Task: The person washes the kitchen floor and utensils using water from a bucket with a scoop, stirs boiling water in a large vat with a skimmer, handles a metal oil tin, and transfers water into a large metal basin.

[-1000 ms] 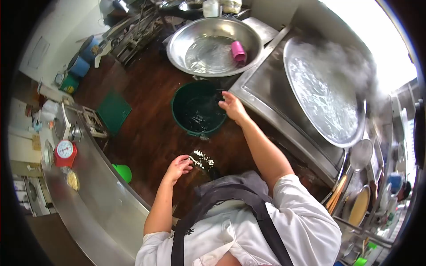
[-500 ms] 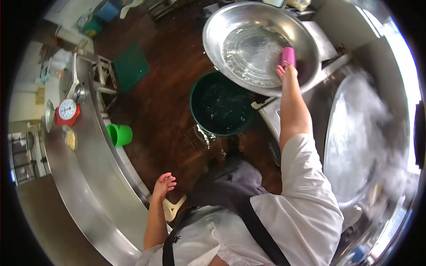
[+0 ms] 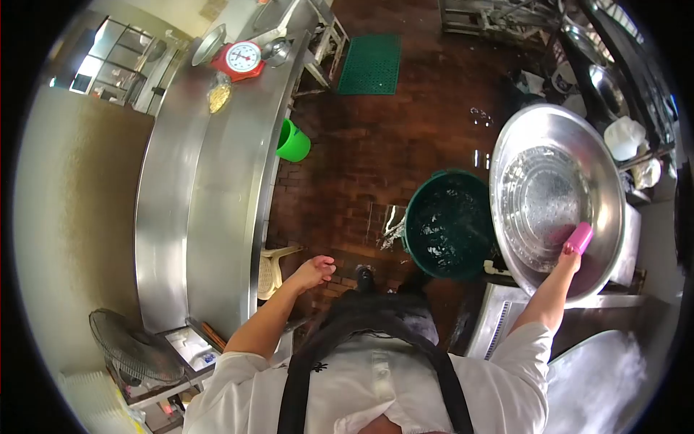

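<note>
My right hand (image 3: 571,251) is closed on a pink cup (image 3: 580,236), inside the lower right part of a large metal basin (image 3: 509,124) with water at its bottom. Beside the basin, on the floor to its left, stands a dark green tub (image 3: 409,226) with water in it. My left hand (image 3: 316,272) hangs in the air over the floor, near the steel counter's edge, its fingers curled; whether it holds anything is hidden.
Along the left runs a steel counter (image 3: 224,166) bearing a red scale (image 3: 241,59) and a bag of yellow food (image 3: 219,96). A green bucket (image 3: 294,142), a plastic stool (image 3: 269,275) and a fan (image 3: 134,351) stand nearby. Steam rises over a large pan (image 3: 589,376).
The view has turned, so the basin and tub appear farther right and lower. My right hand still has the pink cup in the basin. My left hand's fingers look more curled.
</note>
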`<state>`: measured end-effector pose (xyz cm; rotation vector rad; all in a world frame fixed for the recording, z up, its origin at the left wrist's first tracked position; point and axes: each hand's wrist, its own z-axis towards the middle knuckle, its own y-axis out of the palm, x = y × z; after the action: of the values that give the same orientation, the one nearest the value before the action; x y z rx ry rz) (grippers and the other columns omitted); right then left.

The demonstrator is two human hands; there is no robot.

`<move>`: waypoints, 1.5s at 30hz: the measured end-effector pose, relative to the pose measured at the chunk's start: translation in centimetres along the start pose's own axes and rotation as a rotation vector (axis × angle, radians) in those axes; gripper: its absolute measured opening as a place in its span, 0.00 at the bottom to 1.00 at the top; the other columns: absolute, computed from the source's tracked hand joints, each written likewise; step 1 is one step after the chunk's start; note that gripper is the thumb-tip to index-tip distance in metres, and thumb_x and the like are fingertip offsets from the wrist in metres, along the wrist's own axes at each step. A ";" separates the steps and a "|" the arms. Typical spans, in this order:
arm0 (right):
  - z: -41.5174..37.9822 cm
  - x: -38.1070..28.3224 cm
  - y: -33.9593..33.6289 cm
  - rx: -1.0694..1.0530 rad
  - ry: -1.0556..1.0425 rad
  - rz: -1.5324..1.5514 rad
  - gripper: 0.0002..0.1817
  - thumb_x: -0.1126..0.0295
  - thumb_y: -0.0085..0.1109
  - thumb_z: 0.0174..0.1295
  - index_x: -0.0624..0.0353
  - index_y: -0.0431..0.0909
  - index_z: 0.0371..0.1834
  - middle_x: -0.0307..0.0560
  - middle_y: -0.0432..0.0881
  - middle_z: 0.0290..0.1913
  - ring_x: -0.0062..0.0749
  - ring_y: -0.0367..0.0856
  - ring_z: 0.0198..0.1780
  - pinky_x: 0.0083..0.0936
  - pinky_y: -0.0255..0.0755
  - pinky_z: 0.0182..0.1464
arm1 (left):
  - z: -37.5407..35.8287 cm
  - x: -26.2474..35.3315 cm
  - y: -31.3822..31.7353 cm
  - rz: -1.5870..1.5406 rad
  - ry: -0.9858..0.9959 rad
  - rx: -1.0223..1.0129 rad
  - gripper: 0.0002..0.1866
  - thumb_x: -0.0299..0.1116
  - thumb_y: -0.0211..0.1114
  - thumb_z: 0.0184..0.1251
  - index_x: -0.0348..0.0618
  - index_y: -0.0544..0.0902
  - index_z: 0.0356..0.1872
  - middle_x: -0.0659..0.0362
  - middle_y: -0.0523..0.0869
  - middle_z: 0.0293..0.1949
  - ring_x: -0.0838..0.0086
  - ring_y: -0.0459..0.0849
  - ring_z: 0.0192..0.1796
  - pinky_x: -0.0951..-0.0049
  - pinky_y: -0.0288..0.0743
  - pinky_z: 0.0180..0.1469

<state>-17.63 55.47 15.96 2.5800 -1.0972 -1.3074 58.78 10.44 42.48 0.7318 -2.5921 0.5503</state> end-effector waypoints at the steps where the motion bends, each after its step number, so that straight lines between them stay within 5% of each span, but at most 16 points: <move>1: -0.3 -0.5 0.4 0.002 -0.006 -0.011 0.11 0.74 0.50 0.69 0.66 0.74 0.50 0.50 0.79 0.32 0.36 0.80 0.28 0.33 0.80 0.34 | -0.1 0.1 0.0 -0.011 -0.003 0.009 0.24 0.42 0.68 0.69 0.48 0.76 0.62 0.63 0.85 0.46 0.75 0.85 0.43 0.72 0.77 0.45; 5: -2.3 -2.0 2.3 -0.070 -0.042 -0.060 0.10 0.73 0.53 0.67 0.64 0.78 0.49 0.47 0.80 0.32 0.32 0.77 0.29 0.30 0.72 0.30 | -0.6 0.2 -0.7 -0.034 0.004 0.016 0.23 0.41 0.68 0.69 0.49 0.76 0.62 0.63 0.85 0.47 0.75 0.84 0.42 0.72 0.77 0.44; 8: -6.3 -1.6 6.4 -0.367 -0.100 -0.146 0.10 0.72 0.56 0.66 0.62 0.80 0.48 0.44 0.81 0.33 0.28 0.76 0.29 0.28 0.67 0.26 | 0.6 -1.1 -2.1 -0.071 0.076 0.014 0.23 0.41 0.68 0.69 0.46 0.76 0.62 0.63 0.84 0.42 0.78 0.82 0.39 0.75 0.75 0.40; 11: -29.5 -0.1 13.2 -0.572 -0.384 -0.346 0.14 0.67 0.52 0.70 0.59 0.83 0.51 0.43 0.85 0.43 0.28 0.83 0.42 0.26 0.77 0.45 | 1.0 -0.8 -3.2 -0.098 0.105 -0.028 0.25 0.40 0.68 0.70 0.42 0.75 0.63 0.62 0.84 0.39 0.77 0.83 0.39 0.75 0.75 0.39; 12: -33.7 1.4 14.5 -0.694 -0.695 -0.721 0.15 0.65 0.49 0.72 0.59 0.83 0.51 0.42 0.84 0.42 0.30 0.82 0.41 0.27 0.77 0.44 | 1.5 -0.6 -3.4 -0.066 0.133 -0.008 0.25 0.40 0.68 0.70 0.41 0.75 0.63 0.61 0.84 0.39 0.76 0.83 0.39 0.74 0.76 0.40; 14: -37.6 7.8 16.1 -0.752 -0.711 -1.083 0.17 0.60 0.43 0.76 0.56 0.82 0.46 0.47 0.83 0.33 0.35 0.81 0.33 0.34 0.74 0.37 | 2.7 -0.1 -3.8 -0.058 0.131 -0.048 0.25 0.40 0.68 0.70 0.40 0.74 0.63 0.60 0.84 0.40 0.75 0.83 0.40 0.73 0.78 0.42; 16: -46.7 13.6 16.5 -0.815 -1.056 -1.345 0.11 0.67 0.47 0.73 0.57 0.80 0.47 0.62 0.83 0.37 0.56 0.83 0.38 0.47 0.73 0.41 | 3.4 0.1 -5.2 -0.071 0.132 -0.076 0.25 0.40 0.67 0.70 0.39 0.74 0.63 0.59 0.84 0.41 0.75 0.84 0.41 0.71 0.78 0.43; 19: -46.2 22.5 15.3 -1.024 -1.081 -1.568 0.13 0.72 0.47 0.69 0.58 0.78 0.53 0.64 0.82 0.42 0.60 0.83 0.48 0.49 0.75 0.47 | 5.3 1.1 -7.7 -0.091 0.169 -0.112 0.26 0.40 0.67 0.70 0.37 0.74 0.63 0.57 0.85 0.43 0.74 0.84 0.42 0.69 0.79 0.46; 22: -46.3 27.2 12.8 -0.700 -1.008 -1.840 0.19 0.75 0.51 0.64 0.58 0.74 0.60 0.68 0.77 0.53 0.64 0.81 0.51 0.50 0.77 0.51 | 6.9 0.2 -12.0 -0.047 0.249 -0.091 0.26 0.40 0.67 0.71 0.38 0.74 0.64 0.57 0.85 0.44 0.73 0.84 0.43 0.70 0.78 0.48; 26: -49.5 30.2 11.6 -0.770 -0.883 -2.017 0.23 0.71 0.55 0.61 0.61 0.72 0.61 0.65 0.75 0.59 0.63 0.79 0.56 0.44 0.76 0.57 | 8.7 1.0 -19.7 -0.115 0.299 -0.088 0.25 0.41 0.65 0.72 0.42 0.75 0.65 0.59 0.86 0.45 0.75 0.84 0.43 0.71 0.78 0.46; 28: -47.9 33.1 10.2 -1.026 -0.933 -2.138 0.21 0.70 0.64 0.52 0.58 0.80 0.51 0.59 0.82 0.48 0.56 0.82 0.52 0.43 0.77 0.54 | 8.9 2.5 -23.3 -0.192 0.285 -0.080 0.26 0.39 0.66 0.71 0.40 0.74 0.65 0.60 0.85 0.44 0.76 0.83 0.40 0.72 0.78 0.45; 31: -46.4 35.3 10.9 -2.087 -0.746 -2.557 0.14 0.69 0.68 0.47 0.56 0.83 0.39 0.52 0.84 0.35 0.49 0.84 0.45 0.44 0.78 0.46 | 11.1 4.7 -27.3 -0.244 0.370 -0.089 0.24 0.38 0.65 0.71 0.40 0.74 0.64 0.61 0.85 0.41 0.79 0.82 0.36 0.75 0.77 0.40; 33: -37.6 39.0 6.9 -2.539 -0.789 -2.142 0.10 0.68 0.66 0.48 0.54 0.82 0.35 0.47 0.84 0.30 0.46 0.84 0.41 0.44 0.78 0.38 | 11.8 7.9 -29.1 -0.238 0.429 -0.102 0.23 0.37 0.65 0.71 0.39 0.74 0.63 0.60 0.85 0.40 0.80 0.80 0.33 0.76 0.77 0.37; 37: -38.3 37.4 6.9 -1.868 -0.289 -2.197 0.09 0.73 0.63 0.51 0.53 0.82 0.37 0.45 0.84 0.30 0.42 0.85 0.36 0.40 0.79 0.33 | 14.4 13.3 -30.9 -0.311 0.517 -0.143 0.21 0.37 0.64 0.72 0.39 0.75 0.61 0.59 0.85 0.39 0.80 0.79 0.30 0.78 0.74 0.31; 40: -35.0 37.9 9.1 -1.792 -0.186 -2.044 0.10 0.77 0.62 0.53 0.53 0.82 0.38 0.44 0.84 0.31 0.39 0.85 0.33 0.38 0.79 0.30 | 16.4 17.3 -31.7 -0.295 0.517 -0.188 0.22 0.38 0.64 0.73 0.41 0.75 0.62 0.58 0.86 0.39 0.80 0.80 0.30 0.77 0.74 0.31; 45: -29.8 42.0 20.2 -1.647 -0.442 -1.800 0.11 0.78 0.61 0.57 0.54 0.82 0.43 0.44 0.85 0.32 0.35 0.86 0.33 0.32 0.83 0.35 | 21.6 24.1 -33.6 -0.211 0.486 -0.204 0.20 0.38 0.62 0.75 0.42 0.75 0.63 0.60 0.86 0.40 0.80 0.80 0.32 0.78 0.74 0.31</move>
<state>8.73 6.95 13.12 1.2089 2.0280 -1.4601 52.96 -35.81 44.14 0.6910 -2.0564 0.3396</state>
